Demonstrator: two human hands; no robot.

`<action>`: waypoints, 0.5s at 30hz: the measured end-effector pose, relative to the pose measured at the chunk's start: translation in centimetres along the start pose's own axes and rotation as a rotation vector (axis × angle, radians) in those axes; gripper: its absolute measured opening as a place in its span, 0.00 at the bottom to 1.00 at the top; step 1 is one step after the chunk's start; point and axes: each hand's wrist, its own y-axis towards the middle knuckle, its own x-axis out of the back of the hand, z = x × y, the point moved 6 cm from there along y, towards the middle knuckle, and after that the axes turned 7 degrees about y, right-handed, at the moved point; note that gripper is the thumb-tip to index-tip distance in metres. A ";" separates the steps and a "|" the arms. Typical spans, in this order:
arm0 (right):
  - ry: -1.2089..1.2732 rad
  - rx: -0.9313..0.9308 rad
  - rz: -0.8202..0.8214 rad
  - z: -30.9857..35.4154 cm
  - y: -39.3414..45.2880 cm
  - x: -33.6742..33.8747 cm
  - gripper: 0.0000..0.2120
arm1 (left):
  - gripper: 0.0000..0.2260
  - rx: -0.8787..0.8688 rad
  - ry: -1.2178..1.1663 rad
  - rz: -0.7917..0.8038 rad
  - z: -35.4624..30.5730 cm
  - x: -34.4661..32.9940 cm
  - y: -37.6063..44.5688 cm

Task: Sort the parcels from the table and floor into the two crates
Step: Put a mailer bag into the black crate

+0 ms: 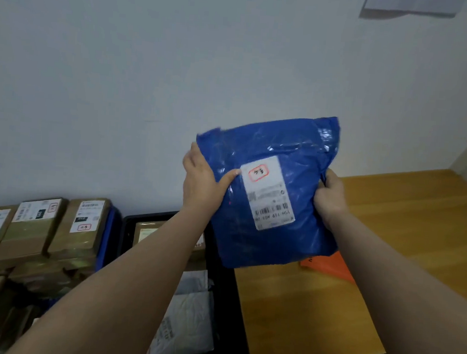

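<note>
- Two hands hold one blue parcel (270,190) up in the air, above the left edge of the bench (406,222) and the black crate (219,286) beside it.
- The left hand (201,185) grips the parcel's left edge, thumb on the front and fingers behind; the right hand (331,199) has its fingers curled round the right edge. The glossy bag looks slack, so a loosened grip could let it slide out and drop onto the bench edge or between bench and crate.
- The white label (267,191) with a red-framed mark faces the camera but reads upside down; a misread mark would likely send the parcel to the wrong crate.
- An orange parcel (328,266) lies on the bench near its left edge, partly hidden under the blue one; it could be overlooked or knocked off.
- The black crate already holds grey bags (189,312), and the blue crate (110,240) further left is stacked with brown boxes (79,227) above its rim. A parcel tossed on top may well slip off.
</note>
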 end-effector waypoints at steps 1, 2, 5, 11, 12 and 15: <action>-0.137 0.053 0.053 0.4 0.4 -0.2 0.12 | 0.50 -0.029 0.116 0.015 -0.2 -0.1 -0.1; -0.321 0.111 0.125 0.8 0.7 -0.7 0.11 | 0.52 -0.108 0.213 0.014 -0.9 0.0 -0.2; -0.944 0.255 0.382 1.4 0.8 -3.6 0.08 | 0.49 -0.556 0.442 0.045 -5.1 -1.2 -1.2; -0.861 0.326 0.605 1.6 -0.1 -7.1 0.17 | 0.56 -0.685 0.759 0.380 -7.0 -7.1 -2.4; -0.776 0.313 0.622 1.5 0.0 -7.1 0.16 | 0.56 -0.604 0.751 0.396 -6.3 -7.5 -2.2; -0.651 0.336 0.625 1.6 0.3 -7.0 0.21 | 0.47 -0.435 0.749 0.349 -4.8 -8.0 -1.4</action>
